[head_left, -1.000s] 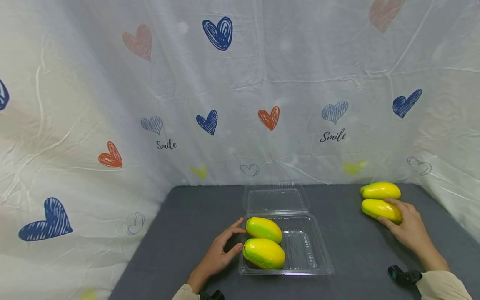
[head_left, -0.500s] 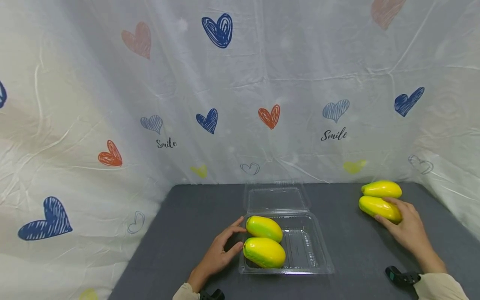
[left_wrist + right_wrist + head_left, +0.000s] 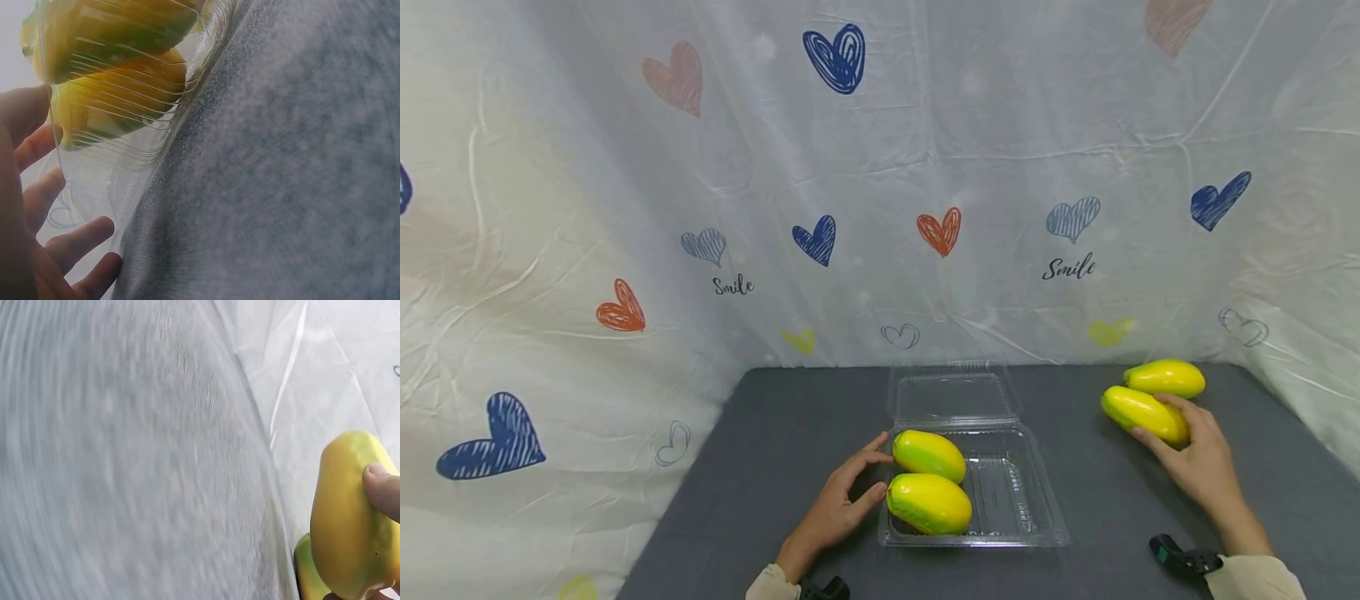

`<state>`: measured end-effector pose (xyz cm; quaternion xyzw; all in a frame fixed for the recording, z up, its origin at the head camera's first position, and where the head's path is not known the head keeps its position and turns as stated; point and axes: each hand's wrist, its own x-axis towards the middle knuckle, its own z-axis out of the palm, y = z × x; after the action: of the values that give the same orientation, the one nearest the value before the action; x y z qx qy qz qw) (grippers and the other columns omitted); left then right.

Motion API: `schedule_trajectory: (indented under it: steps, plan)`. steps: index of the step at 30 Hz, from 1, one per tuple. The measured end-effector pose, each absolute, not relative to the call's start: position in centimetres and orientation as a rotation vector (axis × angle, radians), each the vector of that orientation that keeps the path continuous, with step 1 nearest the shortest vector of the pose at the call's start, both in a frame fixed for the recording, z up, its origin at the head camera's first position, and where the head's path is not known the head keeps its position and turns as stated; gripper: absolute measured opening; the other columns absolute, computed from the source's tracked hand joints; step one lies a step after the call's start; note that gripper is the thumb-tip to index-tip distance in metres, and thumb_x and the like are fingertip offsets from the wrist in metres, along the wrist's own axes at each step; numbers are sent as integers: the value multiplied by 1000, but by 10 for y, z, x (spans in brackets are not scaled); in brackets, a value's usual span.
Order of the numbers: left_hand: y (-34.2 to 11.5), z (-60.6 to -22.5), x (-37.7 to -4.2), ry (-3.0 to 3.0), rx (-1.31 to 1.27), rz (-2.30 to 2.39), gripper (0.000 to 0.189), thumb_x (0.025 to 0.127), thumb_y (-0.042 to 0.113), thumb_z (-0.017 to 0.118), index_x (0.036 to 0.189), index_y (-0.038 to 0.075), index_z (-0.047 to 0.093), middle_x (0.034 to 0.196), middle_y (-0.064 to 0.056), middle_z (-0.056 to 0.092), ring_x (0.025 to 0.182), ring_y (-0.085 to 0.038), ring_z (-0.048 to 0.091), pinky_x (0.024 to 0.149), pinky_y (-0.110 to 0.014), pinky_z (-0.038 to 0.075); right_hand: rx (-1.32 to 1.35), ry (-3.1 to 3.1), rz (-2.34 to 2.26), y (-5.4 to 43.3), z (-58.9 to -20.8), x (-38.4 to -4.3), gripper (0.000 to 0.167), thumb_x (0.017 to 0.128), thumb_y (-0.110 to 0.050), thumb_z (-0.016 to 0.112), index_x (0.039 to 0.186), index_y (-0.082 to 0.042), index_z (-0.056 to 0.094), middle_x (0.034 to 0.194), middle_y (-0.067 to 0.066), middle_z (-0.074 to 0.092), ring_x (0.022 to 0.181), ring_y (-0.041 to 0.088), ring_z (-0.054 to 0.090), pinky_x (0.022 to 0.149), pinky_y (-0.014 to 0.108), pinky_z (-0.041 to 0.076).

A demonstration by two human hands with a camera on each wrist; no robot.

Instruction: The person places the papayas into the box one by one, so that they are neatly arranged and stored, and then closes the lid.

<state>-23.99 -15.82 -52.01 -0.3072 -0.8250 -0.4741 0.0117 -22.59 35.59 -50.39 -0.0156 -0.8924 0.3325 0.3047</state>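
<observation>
On the gray table (image 3: 760,467), the left hand (image 3: 842,500) is loose, holding nothing, its fingers touching the left side of a clear box (image 3: 1022,533). In the box's left half lie a yellow fruit (image 3: 928,504) and, just past it, a second fruit (image 3: 929,455). To the right, the right hand (image 3: 1202,458) grips a third fruit (image 3: 1138,411). The open lid (image 3: 951,400) lies behind the box. Far right sits a fourth fruit (image 3: 1165,377). Farthest hangs a white sheet (image 3: 880,167) with hearts.

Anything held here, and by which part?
The right hand grips a yellow fruit by its sides, toward its right end; the left hand only touches the clear container.
</observation>
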Motion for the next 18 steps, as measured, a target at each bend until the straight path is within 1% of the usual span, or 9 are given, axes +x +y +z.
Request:
schedule_trajectory:
  steps: [2, 5, 10, 11, 14, 16, 18]
  plan:
    - [-158, -520, -240, -2568, -966, -1471, 32, 106, 23, 57, 136, 33, 55, 167, 1, 33, 154, -25, 33, 117, -63, 34, -62, -2372, 886, 351, -503, -225, 62, 86, -14, 82, 138, 2, 54, 124, 35, 52, 105, 45, 48, 79, 51, 32]
    - [-158, -520, -240, -2577, -952, -1489, 33, 105, 23, 58, 136, 35, 55, 167, 2, 33, 155, -24, 32, 118, -62, 33, -74, -2377, 883, 345, -501, -225, 63, 86, -15, 83, 139, 1, 53, 124, 33, 52, 104, 42, 49, 77, 47, 33]
    - [-158, -520, -241, -2576, -946, -1487, 33, 105, 21, 58, 135, 35, 56, 167, 1, 33, 154, -27, 32, 119, -61, 33, -62, -2367, 881, 339, -496, -225, 64, 85, -17, 84, 138, 0, 54, 123, 31, 53, 99, 32, 47, 75, 32, 32]
    - [-158, -520, -241, -2571, -953, -1479, 33, 105, 20, 58, 135, 34, 56, 167, 0, 33, 154, -28, 32, 118, -62, 33, -57, -2366, 879, 338, -495, -225, 64, 84, -17, 85, 138, 0, 55, 124, 30, 54, 99, 29, 47, 75, 30, 32]
    - [-158, -521, -242, -2566, -961, -1467, 34, 105, 19, 58, 136, 34, 56, 167, -1, 33, 154, -29, 33, 118, -63, 34, -27, -2366, 886, 335, -491, -224, 64, 84, -19, 85, 138, -3, 56, 125, 27, 55, 100, 10, 44, 74, 24, 32]
    - [-158, -521, -242, -2562, -964, -1468, 35, 105, 18, 58, 136, 34, 56, 167, -1, 34, 154, -29, 33, 117, -63, 34, -4, -2363, 892, 332, -488, -223, 64, 83, -20, 86, 138, -4, 57, 126, 25, 56, 100, -2, 39, 73, 22, 33]
    - [-158, -521, -242, -2562, -966, -1468, 35, 105, 18, 58, 135, 35, 55, 167, -1, 34, 154, -28, 33, 117, -63, 34, 18, -2357, 902, 330, -485, -222, 65, 83, -20, 87, 138, -5, 57, 127, 24, 57, 100, -12, 34, 72, 20, 34]
